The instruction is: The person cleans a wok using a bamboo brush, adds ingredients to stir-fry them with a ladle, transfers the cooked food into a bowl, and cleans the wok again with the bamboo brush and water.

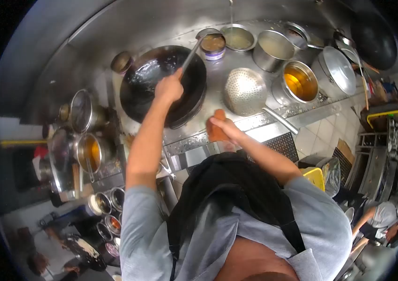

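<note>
Above the black wok (135,98), my left hand (169,88) is closed round the handle of a metal ladle (193,55). The ladle's bowl reaches over an open can (214,46) of brownish contents. The wok looks dark and shiny inside, with no food visible. My right hand (224,127) grips an orange-brown cloth (215,134) at the counter's front edge. Right of the cloth lies a round perforated strainer (245,91), its handle pointing toward the front edge.
Behind are a metal bowl (239,37) under a thin water stream and a pot of pale liquid (275,47). A pot of amber oil (299,83) stands right. More pots (91,152) are at left. A co-worker (381,218) is lower right; other people are lower left.
</note>
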Motion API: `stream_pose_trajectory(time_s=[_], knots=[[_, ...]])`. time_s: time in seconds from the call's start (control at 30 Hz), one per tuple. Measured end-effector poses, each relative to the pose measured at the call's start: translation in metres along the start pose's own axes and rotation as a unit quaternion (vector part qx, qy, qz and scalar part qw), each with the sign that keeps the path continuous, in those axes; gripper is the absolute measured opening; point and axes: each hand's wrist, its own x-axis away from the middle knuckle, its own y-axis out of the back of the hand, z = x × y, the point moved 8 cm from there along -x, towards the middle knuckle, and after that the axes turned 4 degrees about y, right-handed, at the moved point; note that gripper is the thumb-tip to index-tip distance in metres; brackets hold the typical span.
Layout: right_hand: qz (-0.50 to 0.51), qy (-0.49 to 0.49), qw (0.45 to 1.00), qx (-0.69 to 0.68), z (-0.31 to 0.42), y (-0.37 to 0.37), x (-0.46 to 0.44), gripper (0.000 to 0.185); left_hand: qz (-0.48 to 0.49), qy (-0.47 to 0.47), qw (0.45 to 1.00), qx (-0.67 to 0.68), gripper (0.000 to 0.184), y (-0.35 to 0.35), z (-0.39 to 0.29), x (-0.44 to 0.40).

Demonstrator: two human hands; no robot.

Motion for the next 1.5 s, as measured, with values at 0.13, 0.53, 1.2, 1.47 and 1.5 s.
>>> stream_pose_trajectory(time_s=[0.13,0.53,1.2,1.47,1.5], knots=[[-0.109,0.04,0.992,-0.039,0.003,0.09,0.084,0.043,0.026,-0.04,0.995,-0.086,0.047,-0.008,-0.03,-0.056],[-0.25,-0.02,0.967,-0.05,-0.051,0.286,0.218,0.05,0.098,0.106,0.988,0.058,0.061,-0.044,-0.042,-0.062],[-0.37,-0.027,0.924,-0.09,-0.067,0.405,0.342,0.041,0.269,0.251,0.249,0.896,0.009,-0.238,-0.302,-0.13],[-0.347,-0.02,0.936,-0.058,-0.089,0.395,0.324,0.034,0.286,0.123,0.093,0.946,0.005,-0.162,-0.259,-0.035],[-0.346,-0.011,0.937,-0.037,-0.081,0.384,0.318,0.032,0.289,0.122,0.094,0.945,0.004,-0.148,-0.248,-0.017]])
